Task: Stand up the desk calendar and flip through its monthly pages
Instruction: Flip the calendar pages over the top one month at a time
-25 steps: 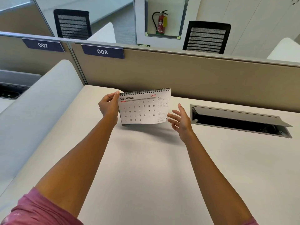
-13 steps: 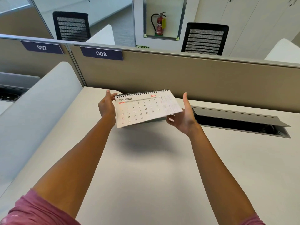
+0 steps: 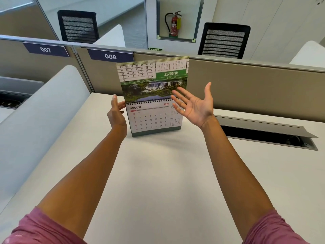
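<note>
Head view: the desk calendar (image 3: 154, 118) stands upright on its dark base on the white tabletop (image 3: 158, 182), toward the far edge, just in front of the beige partition (image 3: 246, 85). Its front page reads AUGUST 2026. One flipped page (image 3: 153, 78) rises above the spiral binding (image 3: 149, 101), showing an upside-down green AUGUST grid and a waterfall photo (the print is blurred at its top edge). The left hand (image 3: 117, 113) is at the calendar's left edge near the binding, fingers curled lightly against it; whether it pinches the card I cannot tell. The right hand (image 3: 195, 104) is held open, palm toward the camera, fingers spread apart, its fingertips overlapping the lower right corner of the raised page and gripping nothing. Both forearms reach out from pink sleeves (image 3: 35, 228). To the right, a cable tray with its metal lid (image 3: 263, 125) propped open is set into the tabletop. Labels 007 (image 3: 45, 49) and 008 (image 3: 110, 56) sit on the partition, with two black mesh chairs (image 3: 224, 41) and a red fire extinguisher (image 3: 174, 23) beyond.
</note>
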